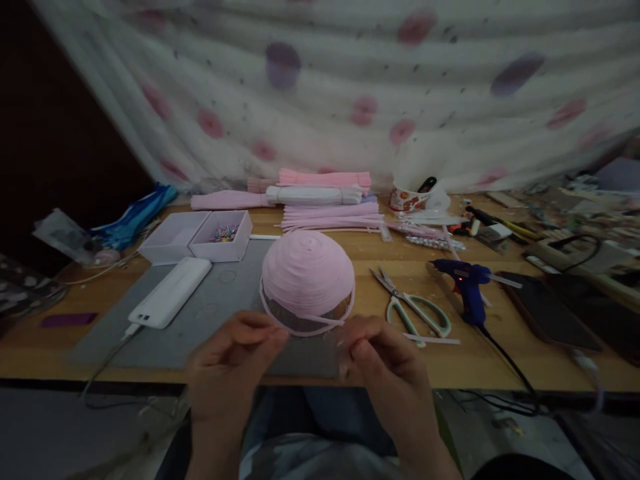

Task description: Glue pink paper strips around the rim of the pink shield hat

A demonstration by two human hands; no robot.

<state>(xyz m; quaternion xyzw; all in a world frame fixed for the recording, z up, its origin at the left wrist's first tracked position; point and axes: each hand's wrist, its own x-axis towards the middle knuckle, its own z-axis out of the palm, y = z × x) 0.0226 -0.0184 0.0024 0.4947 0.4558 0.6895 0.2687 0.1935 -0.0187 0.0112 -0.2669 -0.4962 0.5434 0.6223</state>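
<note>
A pale pink dome (309, 267), wound in rings of fuzzy pipe cleaner, stands on the table near its front edge. Below its covered part, a clear lower band shows, and a pink pipe cleaner (320, 321) loops around the base with one end lying across the front. My left hand (240, 353) is closed in a pinch just in front of the dome's left side. To the right of the loose end, my right hand (383, 353) is pinched too, slightly blurred. What either hand holds, if anything, is too small to make out.
Green-handled scissors (417, 310) and a blue glue gun (465, 283), its red light on, lie to the right. A white power bank (170, 293) rests on the grey mat (215, 333). Behind are bead boxes (200, 240) and pipe cleaner bundles (330, 217).
</note>
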